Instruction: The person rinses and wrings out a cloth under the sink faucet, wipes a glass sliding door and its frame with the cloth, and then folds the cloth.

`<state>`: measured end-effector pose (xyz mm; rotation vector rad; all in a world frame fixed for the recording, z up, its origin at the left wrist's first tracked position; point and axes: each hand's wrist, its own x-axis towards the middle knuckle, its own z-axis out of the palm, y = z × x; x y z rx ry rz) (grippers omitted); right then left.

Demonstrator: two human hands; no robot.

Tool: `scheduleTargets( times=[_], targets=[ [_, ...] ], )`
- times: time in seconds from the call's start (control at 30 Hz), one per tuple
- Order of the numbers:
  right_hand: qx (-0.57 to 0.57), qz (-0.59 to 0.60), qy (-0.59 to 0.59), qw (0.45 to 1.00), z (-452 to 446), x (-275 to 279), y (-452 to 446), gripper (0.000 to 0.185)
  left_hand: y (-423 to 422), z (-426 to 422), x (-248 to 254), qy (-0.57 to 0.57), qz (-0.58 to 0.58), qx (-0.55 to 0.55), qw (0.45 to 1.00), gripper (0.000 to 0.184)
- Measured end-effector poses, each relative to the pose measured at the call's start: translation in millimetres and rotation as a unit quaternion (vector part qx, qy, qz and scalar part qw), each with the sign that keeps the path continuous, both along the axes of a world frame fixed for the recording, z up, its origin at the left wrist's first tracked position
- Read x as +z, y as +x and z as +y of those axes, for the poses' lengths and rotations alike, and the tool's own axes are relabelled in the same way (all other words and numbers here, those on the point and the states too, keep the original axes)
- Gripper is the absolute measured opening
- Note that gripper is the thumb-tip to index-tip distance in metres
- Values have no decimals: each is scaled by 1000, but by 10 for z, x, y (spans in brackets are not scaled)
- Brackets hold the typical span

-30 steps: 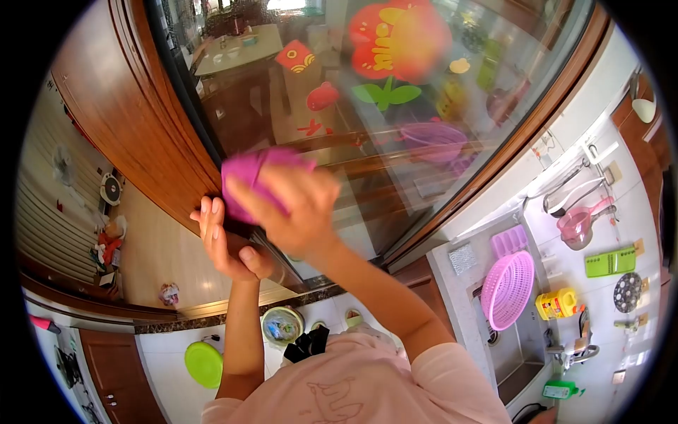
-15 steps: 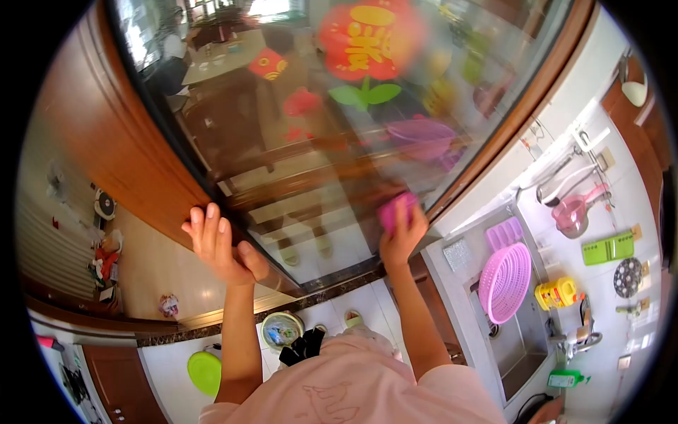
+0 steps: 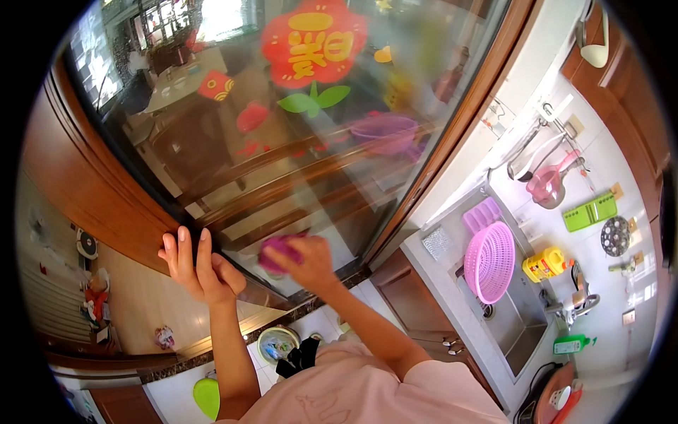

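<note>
Grip of the right hand: narrow, fingers closed on a magenta cloth, which has moved since the previous frame from the pane's lower right corner to its lower left part. Cloth is bunched and lies against the glass pane. Left hand remains at the wooden frame, as before, its fingers raised and spread, thumb apart, holding nothing visible; firmness of its contact cannot be told. Above the cloth, the pane bears a red flower sticker. Well to the right, a pink basket sits over the sink, set in the grey desk, with a yellow bottle beside it. Right fingertips are blurred and partly hidden, and the cloth's underside is not visible. Reflections confuse the pane. Green disc is partly covered by the left arm.
</note>
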<state>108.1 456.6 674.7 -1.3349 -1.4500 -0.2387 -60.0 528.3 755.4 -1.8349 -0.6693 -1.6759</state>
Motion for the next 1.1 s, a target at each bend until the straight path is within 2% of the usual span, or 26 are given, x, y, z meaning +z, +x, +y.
scheduleTargets(
  times=[0.03,0.07,0.1,0.13,0.2,0.3,0.33,0.47,0.53,0.57,0.6,0.7,0.73,0.77,0.8,0.87,0.93,1.03,1.1],
  targets=[
    [57,216,-170,960,-102,98,158,26,-6,-5,2,-1,4,2,1000,37],
    [-59,201,-91,974,-109,-50,370,27,-8,-5,-1,0,5,4,1000,37],
    [-181,97,21,979,-70,-249,707,29,-3,-2,-4,1,6,6,1000,37],
    [-334,7,123,935,-33,-439,1040,31,4,2,-5,2,6,9,1000,37],
    [-420,177,52,889,-8,-739,1704,34,22,3,-8,4,3,11,1000,36],
    [-400,237,12,885,-72,-624,1825,35,35,18,-20,6,2,11,1000,36],
    [-393,255,24,883,-2,-621,1758,46,35,19,-34,5,1,13,1000,36],
    [-340,104,151,922,175,252,507,75,36,23,-41,5,7,14,1000,35],
    [-237,-10,100,966,14,584,-10,74,32,39,-44,3,4,10,1000,39],
    [-97,-93,86,987,40,567,-31,72,26,41,-51,2,2,9,1000,40],
    [47,-175,70,981,75,556,-19,70,19,39,-51,3,4,9,1000,40],
    [26,-291,87,952,52,683,268,65,8,55,-47,8,2,12,1000,40],
    [106,0,7,994,28,739,443,64,11,55,-40,12,1,10,1000,40],
    [-56,-102,68,991,-9,777,719,61,26,56,-30,16,-1,9,1000,40],
    [-237,-174,121,948,-47,815,994,58,32,57,-26,20,-2,8,1000,40],
    [-271,68,192,941,75,956,1617,61,43,62,-46,21,1,22,1000,38],
    [-284,198,204,916,110,1236,2117,64,69,73,-35,30,2,28,999,37],
    [-317,142,244,905,218,1843,1834,63,110,93,-36,39,-1,42,998,34],
    [-295,38,284,911,328,2220,1213,60,98,79,-81,27,12,59,998,32]
  ],
)
